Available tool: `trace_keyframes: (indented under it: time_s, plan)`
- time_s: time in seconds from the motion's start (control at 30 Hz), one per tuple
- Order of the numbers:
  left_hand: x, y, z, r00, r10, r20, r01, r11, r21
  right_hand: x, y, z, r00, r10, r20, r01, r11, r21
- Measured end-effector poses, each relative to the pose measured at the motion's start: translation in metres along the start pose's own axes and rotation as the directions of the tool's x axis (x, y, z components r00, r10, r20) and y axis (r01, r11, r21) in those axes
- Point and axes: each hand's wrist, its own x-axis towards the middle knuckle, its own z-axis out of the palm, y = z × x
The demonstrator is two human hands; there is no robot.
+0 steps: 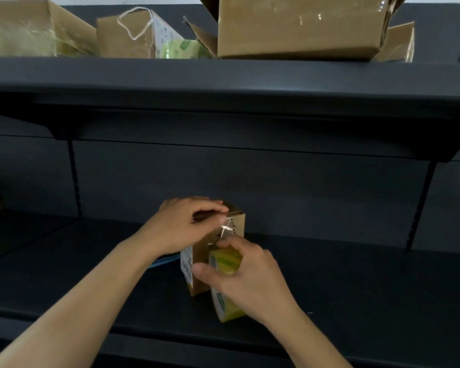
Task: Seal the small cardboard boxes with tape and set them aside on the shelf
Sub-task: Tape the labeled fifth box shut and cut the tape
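Right grip (pixel 239 274) clutches tape roll (pixel 227 261) beside small box (pixel 218 235); left grip (pixel 186 224) pinches tape.

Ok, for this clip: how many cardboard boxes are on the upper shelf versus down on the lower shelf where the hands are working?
Brown cardboard boxes on the upper dark shelf: 4 visible (far-left box, small box with white label, large taped box, box partly hidden behind it).
Small brown cardboard box on the lower shelf, held by both hands: 1.
Total: 5 boxes.
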Motion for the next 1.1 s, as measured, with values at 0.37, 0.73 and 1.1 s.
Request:
trace_keyframes:
  time_s: [0.37,0.73,1.1]
  plan:
    - [0.002,0.019,0.003,0.999,0.033,0.033,-0.041,0.949,0.313,0.0,0.012,0.016,0.998,-0.056,0.024,0.051,0.98,0.193]
    - [0.001,-0.018,-0.001,0.996,0.083,0.027,-0.078,0.985,-0.153,0.033,0.009,0.009,0.991,-0.038,-0.128,0.069,0.965,0.252]
    - [-0.036,-0.103,0.024,0.79,-0.609,0.075,0.531,0.739,0.414,0.041,0.007,0.006,0.967,-0.13,-0.221,0.11,0.989,-0.1]
